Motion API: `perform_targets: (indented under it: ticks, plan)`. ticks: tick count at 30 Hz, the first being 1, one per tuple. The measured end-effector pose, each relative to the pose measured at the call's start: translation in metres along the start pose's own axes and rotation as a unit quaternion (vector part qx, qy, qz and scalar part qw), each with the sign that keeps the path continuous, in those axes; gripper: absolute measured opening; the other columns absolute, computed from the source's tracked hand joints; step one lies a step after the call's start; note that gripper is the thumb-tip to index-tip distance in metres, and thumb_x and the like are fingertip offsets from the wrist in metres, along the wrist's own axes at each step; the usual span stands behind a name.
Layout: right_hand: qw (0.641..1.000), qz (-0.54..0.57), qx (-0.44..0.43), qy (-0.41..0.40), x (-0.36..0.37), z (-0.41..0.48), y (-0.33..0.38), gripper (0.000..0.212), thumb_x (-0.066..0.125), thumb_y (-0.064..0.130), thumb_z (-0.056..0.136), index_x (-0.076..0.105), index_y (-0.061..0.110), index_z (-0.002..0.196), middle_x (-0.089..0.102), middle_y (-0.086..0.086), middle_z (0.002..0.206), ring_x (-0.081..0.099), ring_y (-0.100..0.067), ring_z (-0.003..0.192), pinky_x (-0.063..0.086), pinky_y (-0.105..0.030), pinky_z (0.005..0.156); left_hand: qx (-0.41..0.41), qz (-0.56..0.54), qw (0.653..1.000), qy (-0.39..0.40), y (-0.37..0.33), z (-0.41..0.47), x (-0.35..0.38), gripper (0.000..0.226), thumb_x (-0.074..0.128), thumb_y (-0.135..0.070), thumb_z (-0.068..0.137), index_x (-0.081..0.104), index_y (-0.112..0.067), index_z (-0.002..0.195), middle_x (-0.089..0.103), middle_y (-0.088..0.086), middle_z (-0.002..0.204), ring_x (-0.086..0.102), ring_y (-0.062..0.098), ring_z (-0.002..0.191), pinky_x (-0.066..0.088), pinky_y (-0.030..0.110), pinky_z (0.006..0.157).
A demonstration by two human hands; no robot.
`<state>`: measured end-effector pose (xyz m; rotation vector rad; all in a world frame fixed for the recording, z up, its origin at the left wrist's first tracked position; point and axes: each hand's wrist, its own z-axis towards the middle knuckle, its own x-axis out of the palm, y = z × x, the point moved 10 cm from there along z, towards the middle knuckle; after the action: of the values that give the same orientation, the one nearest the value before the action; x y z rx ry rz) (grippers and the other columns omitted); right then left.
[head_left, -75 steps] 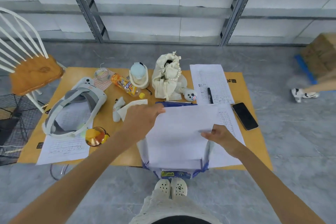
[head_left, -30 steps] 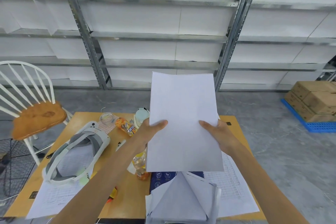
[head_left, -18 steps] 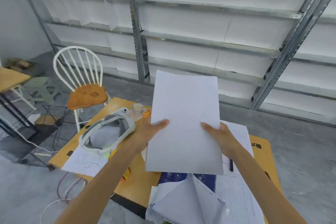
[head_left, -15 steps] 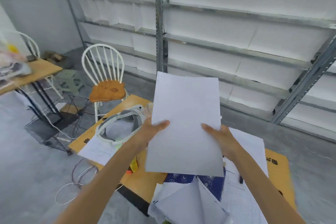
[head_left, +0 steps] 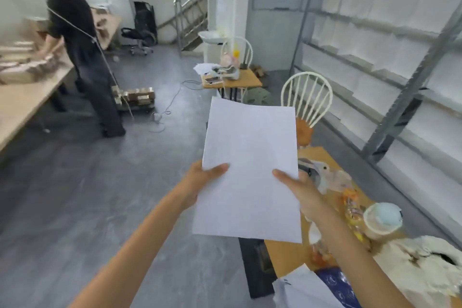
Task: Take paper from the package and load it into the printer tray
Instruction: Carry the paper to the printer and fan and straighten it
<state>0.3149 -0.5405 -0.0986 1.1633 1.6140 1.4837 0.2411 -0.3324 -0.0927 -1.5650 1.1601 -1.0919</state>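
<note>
While the paper stack (head_left: 250, 170) stayed pinched between both hands just as it had been a moment before, the head view had swung hard to the left, so that the orange table (head_left: 287, 255) with the opened paper package (head_left: 325, 287) now sat at the lower right instead of straight below. The left hand (head_left: 200, 182) gripped the stack's left edge, thumb curled over the top sheet and the other fingers hidden beneath; the right hand (head_left: 300, 190) held the right edge the same way, thumb on top. The stack was held up in front of the chest, tilted toward the camera, clear of the table and over bare floor. New things had come into sight: a white spindle-back chair (head_left: 306, 105), a second small table (head_left: 232, 80) farther off, and a person in dark clothes (head_left: 80, 45) working at a long bench (head_left: 22, 97) on the left. No printer or tray showed anywhere in this view. That turn suggested the paper was out of the package and the carry toward the printer was under way, with the loading not yet begun.
</note>
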Motion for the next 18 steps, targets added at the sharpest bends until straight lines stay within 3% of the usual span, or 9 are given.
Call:
perform_targets:
  ticks: [8, 11, 15, 18]
  plan:
    - [0.986, -0.063, -0.006, 0.152, 0.228, 0.044, -0.007, 0.014, 0.063, 0.009, 0.087, 0.068, 0.01, 0.099, 0.072, -0.008, 0.098, 0.067, -0.021, 0.087, 0.053, -0.036, 0.085, 0.037, -0.064, 0.979, -0.188, -0.016, -0.106, -0.201, 0.034, 0.066, -0.017, 0.087, 0.062, 0.001, 0.115, 0.068, 0.022, 0.115, 0.067, 0.036, 0.097, 0.055, 0.051, 0.087]
    - [0.975, -0.065, -0.008, 0.214, 0.319, 0.046, -0.016, 0.011, 0.064, 0.009, 0.086, 0.07, 0.015, 0.093, 0.073, 0.001, 0.091, 0.068, -0.016, 0.084, 0.054, -0.031, 0.083, 0.052, -0.071, 0.967, -0.24, -0.019, -0.151, -0.271, 0.032, 0.066, -0.018, 0.086, 0.063, 0.001, 0.113, 0.07, 0.018, 0.109, 0.07, 0.032, 0.092, 0.058, 0.047, 0.082]
    - [0.949, -0.089, -0.002, 0.301, 0.432, 0.04, -0.028, 0.012, 0.066, 0.016, 0.086, 0.071, 0.013, 0.096, 0.077, 0.007, 0.083, 0.071, -0.007, 0.08, 0.056, -0.019, 0.068, 0.078, -0.082, 0.948, -0.299, -0.02, -0.212, -0.353, 0.034, 0.066, -0.019, 0.086, 0.062, 0.002, 0.113, 0.07, 0.019, 0.108, 0.069, 0.034, 0.091, 0.059, 0.046, 0.08]
    - [0.936, -0.096, -0.007, 0.339, 0.505, 0.032, -0.036, 0.016, 0.068, 0.018, 0.085, 0.07, 0.014, 0.099, 0.076, 0.006, 0.088, 0.071, -0.01, 0.085, 0.056, -0.024, 0.077, 0.092, -0.085, 0.932, -0.339, -0.018, -0.252, -0.405, 0.035, 0.068, -0.023, 0.083, 0.065, -0.002, 0.111, 0.072, 0.017, 0.106, 0.07, 0.035, 0.092, 0.059, 0.045, 0.079]
